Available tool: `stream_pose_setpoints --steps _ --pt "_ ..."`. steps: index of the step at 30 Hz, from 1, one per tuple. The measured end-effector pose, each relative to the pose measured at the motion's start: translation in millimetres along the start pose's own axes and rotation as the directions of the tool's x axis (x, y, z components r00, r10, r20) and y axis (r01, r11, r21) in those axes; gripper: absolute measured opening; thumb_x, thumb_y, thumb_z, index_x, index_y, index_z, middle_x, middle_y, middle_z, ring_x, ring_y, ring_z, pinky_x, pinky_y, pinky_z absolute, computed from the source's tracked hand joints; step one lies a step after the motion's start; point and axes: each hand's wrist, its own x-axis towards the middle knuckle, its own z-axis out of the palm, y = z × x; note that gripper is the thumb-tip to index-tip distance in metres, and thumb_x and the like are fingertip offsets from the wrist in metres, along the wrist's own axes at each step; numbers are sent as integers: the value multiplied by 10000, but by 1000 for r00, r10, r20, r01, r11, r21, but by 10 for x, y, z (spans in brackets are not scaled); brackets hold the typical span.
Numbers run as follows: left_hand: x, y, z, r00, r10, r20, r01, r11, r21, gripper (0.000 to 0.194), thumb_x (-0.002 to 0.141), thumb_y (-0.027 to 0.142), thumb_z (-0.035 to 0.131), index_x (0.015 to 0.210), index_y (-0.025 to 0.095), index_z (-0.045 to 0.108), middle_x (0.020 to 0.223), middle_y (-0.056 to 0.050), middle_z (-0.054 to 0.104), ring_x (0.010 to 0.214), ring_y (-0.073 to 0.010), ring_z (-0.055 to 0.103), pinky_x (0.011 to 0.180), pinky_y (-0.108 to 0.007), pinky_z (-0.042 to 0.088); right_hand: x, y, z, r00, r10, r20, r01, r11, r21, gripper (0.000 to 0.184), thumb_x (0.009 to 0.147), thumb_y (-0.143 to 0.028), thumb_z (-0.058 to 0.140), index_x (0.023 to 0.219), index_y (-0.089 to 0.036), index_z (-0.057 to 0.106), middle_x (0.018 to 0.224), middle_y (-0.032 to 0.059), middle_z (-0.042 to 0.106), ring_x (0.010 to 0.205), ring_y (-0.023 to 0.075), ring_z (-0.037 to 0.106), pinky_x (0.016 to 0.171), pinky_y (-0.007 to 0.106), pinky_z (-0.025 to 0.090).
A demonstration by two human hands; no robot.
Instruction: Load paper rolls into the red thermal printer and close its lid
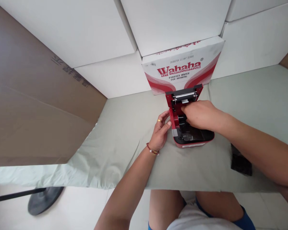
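A small red and black label printer [194, 145] sits on the cloth-covered table with its lid [184, 92] raised, showing a roller and metal bar inside the lid. My left hand [159, 131] steadies the printer's left side, thumb and fingers against the red wall. Into the open body reaches my right hand [199, 115], its fingers curled around the middle of the compartment. Whatever those fingertips hold is hidden behind the hand. Below them, a dark, shiny surface [192, 134] shows inside the front of the printer.
A Wahaha water carton [180, 70] stands behind the printer against stacked white boxes [105, 76]. A large brown carton [38, 105] fills the left. Beneath my right forearm lies a black packet-like thing [241, 163]. A round black stand base [45, 201] is on the floor.
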Motion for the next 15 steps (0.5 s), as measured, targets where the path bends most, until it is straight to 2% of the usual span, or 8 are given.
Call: stream_pose_setpoints --steps 4,6,10,12,15 --pt "7 6 9 1000 -13 -8 13 1000 -3 538 899 526 857 1354 300 679 1585 -75 621 1592 -313 469 1362 -534 325 -17 24 -2 999 -8 -49 8 1000 10 171 876 -209 701 1024 -223 787 957 138 847 864 312 794 649 351 530" --pt "10 10 10 1000 -9 -15 9 1000 -11 545 890 546 858 1340 290 690 1564 -84 634 1576 -319 486 1357 -537 332 -31 28 -17 1000 -7 -29 7 1000 22 152 889 -212 697 1014 -216 783 995 151 846 898 326 799 670 360 538" --pt "11 11 7 1000 7 -13 -7 1000 -12 546 888 537 861 1338 280 689 1540 -87 641 1559 -312 497 1348 -528 337 -41 22 -9 1000 31 1 -31 998 58 295 930 -216 650 1199 -214 769 1098 157 841 980 338 799 693 367 531" --pt "13 8 4 1000 3 -15 -4 1000 -10 532 885 513 872 1326 278 690 1527 -84 648 1548 -302 507 1346 -520 338 -63 16 8 998 54 -33 -50 993 110 363 956 -234 627 1303 -213 734 1125 147 839 975 325 797 698 364 530" --pt "21 0 -6 1000 -8 -21 8 1000 -8 511 888 506 871 1311 283 693 1509 -78 657 1530 -296 522 1337 -514 350 -223 59 -18 992 60 -112 -22 950 311 328 1005 -312 597 1282 -207 738 1100 123 841 940 298 786 725 365 549"
